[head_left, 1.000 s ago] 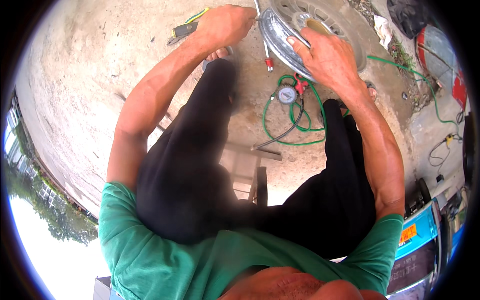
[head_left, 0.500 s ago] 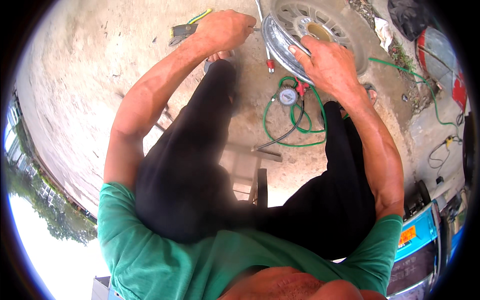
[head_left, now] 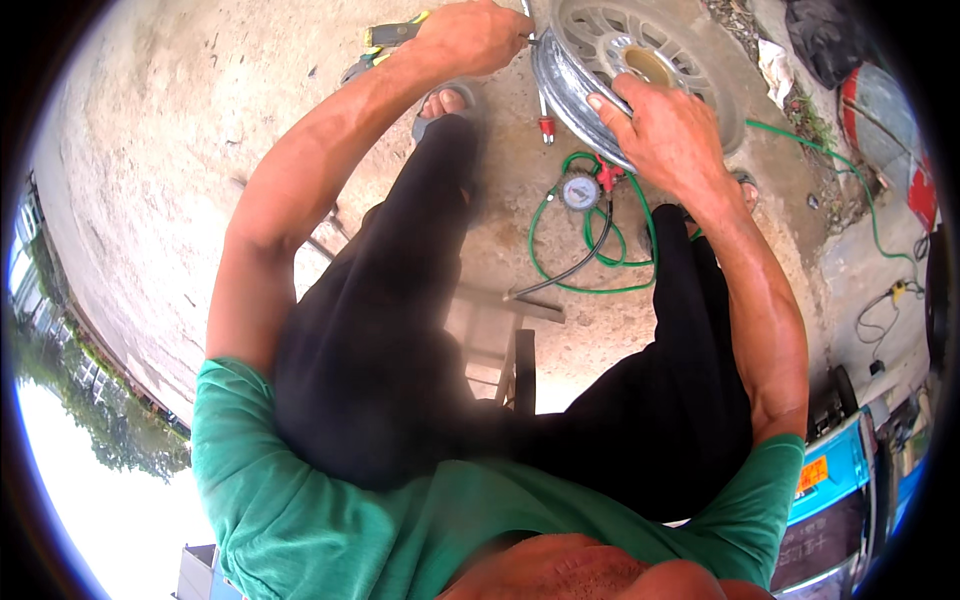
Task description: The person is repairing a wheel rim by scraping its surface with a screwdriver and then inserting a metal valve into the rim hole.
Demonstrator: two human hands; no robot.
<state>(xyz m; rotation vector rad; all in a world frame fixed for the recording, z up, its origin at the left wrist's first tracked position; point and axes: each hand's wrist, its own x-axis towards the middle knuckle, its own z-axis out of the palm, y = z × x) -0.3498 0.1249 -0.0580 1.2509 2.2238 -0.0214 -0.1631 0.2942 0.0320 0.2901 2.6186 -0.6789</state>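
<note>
A metal wheel rim (head_left: 575,92) with spokes stands tilted on the ground at the top of the view. My right hand (head_left: 668,128) grips its near edge, thumb on the outer lip and fingers over the inner side. Beside the rim's left edge, my left hand (head_left: 474,38) is closed around a slim tool; only a thin dark end shows, reaching the rim's edge, so its kind is hidden. A long thin rod with a red handle (head_left: 547,128) lies between the hands. Below the rim rests a round pressure gauge (head_left: 580,191) with a red fitting (head_left: 609,177).
A green hose (head_left: 540,262) loops around the gauge between my feet. Left of my left hand lie a dark flat tool (head_left: 392,35) and a yellow-green one. A white rag (head_left: 774,70), a black bag (head_left: 826,40) and a red-and-grey container (head_left: 885,125) are at the right.
My left hand has moved up and to the right along the rim's edge. My right hand keeps its grip, and the view has shifted slightly.
</note>
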